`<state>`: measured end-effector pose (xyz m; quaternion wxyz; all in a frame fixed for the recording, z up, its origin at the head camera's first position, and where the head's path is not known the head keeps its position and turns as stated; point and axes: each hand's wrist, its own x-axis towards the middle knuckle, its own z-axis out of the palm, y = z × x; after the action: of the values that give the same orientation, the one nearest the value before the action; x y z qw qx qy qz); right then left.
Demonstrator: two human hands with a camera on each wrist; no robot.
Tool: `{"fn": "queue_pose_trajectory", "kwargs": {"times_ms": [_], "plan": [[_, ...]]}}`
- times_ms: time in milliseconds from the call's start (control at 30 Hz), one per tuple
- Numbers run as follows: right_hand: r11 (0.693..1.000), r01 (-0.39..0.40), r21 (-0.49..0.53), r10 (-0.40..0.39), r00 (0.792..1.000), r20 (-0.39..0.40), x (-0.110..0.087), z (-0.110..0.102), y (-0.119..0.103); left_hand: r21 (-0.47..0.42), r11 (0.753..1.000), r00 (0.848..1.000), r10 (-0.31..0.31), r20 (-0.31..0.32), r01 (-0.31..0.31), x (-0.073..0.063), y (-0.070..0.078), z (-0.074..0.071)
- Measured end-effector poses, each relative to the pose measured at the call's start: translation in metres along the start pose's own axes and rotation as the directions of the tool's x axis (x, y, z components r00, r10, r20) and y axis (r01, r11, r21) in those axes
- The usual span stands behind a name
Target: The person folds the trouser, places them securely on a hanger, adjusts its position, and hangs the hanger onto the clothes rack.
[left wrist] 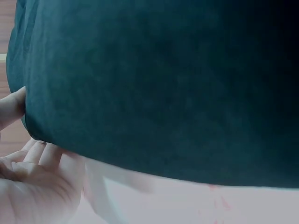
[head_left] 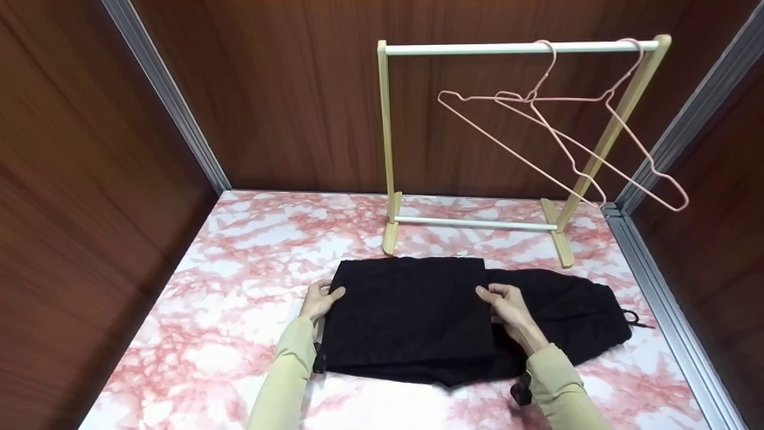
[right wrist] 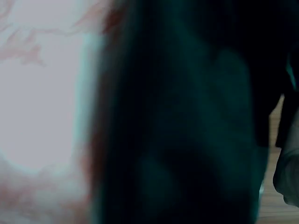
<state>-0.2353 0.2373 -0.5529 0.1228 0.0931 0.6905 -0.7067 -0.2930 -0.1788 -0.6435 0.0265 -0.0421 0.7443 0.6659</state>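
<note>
1. A black garment (head_left: 418,316) was spread flat on the pink-marbled table (head_left: 239,269), folded into a rough rectangle, with a further part trailing out past the right hand (head_left: 507,307).
2. The left hand (head_left: 319,298) was held at the garment's left edge, thumb lying on top of the cloth and fingers tucked under it, so the edge was pinched.
3. The right hand was set on the folded panel's right edge, its fingers curled over that edge in a light pinch; the wrist views were filled by dark cloth and added little.
4. It was judged that the fold would be made well if both edges were lifted evenly and kept taut, so no crease was trapped between the grips.
5. The loose part beyond the right grip was best smoothed first.
6. Beyond both hands, a wooden rack (head_left: 388,149) with pink hangers (head_left: 561,137) was left untouched.
</note>
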Motion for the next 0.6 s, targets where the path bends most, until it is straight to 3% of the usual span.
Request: {"fn": "queue_pose_trajectory", "kwargs": {"times_ms": [33, 67, 133, 200, 267, 300, 367, 400, 500, 600], "plan": [[1.0, 0.002, 0.014, -0.002, 1.0, 0.0, -0.001, 0.0, -0.003, -0.019, 1.0, 1.0, 0.019, 0.01, -0.018, 0.012, -0.02, -0.003], [1.0, 0.006, 0.027, -0.005, 1.0, -0.002, -0.001, 0.001, -0.006, -0.034, 0.999, 0.999, 0.039, 0.024, -0.039, 0.016, -0.027, -0.005], [0.998, 0.014, 0.056, -0.014, 1.0, -0.003, -0.003, 0.002, -0.012, -0.042, 0.998, 0.998, 0.051, 0.041, -0.049, 0.038, -0.059, -0.008], [0.996, 0.023, 0.083, -0.023, 1.0, 0.006, -0.004, 0.003, -0.017, -0.043, 0.998, 0.997, 0.054, 0.061, -0.051, 0.044, -0.069, -0.01], [0.993, 0.027, 0.113, -0.029, 0.999, 0.016, -0.005, 0.005, -0.022, -0.024, 1.0, 0.999, 0.011, 0.048, -0.01, 0.042, -0.065, -0.008], [0.992, 0.029, 0.127, -0.031, 0.999, 0.021, -0.006, 0.005, -0.024, -0.025, 1.0, 0.999, -0.009, 0.044, 0.01, 0.049, -0.075, -0.008], [0.989, 0.033, 0.147, -0.037, 0.999, 0.03, -0.007, 0.007, -0.028, -0.025, 0.999, 0.999, -0.02, 0.032, 0.02, 0.045, -0.07, -0.006], [0.987, 0.037, 0.156, -0.043, 0.999, 0.032, -0.008, 0.007, -0.029, -0.022, 1.0, 1.0, -0.011, 0.026, 0.012, 0.037, -0.06, -0.005], [0.983, 0.053, 0.177, -0.059, 0.998, 0.027, -0.011, 0.008, -0.034, -0.033, 0.999, 0.999, 0.004, 0.054, -0.002, 0.031, -0.051, -0.004], [0.981, 0.072, 0.183, -0.079, 0.996, 0.028, -0.014, 0.007, -0.038, -0.019, 0.999, 0.996, 0.035, 0.078, -0.034, 0.034, -0.054, -0.005]]}}
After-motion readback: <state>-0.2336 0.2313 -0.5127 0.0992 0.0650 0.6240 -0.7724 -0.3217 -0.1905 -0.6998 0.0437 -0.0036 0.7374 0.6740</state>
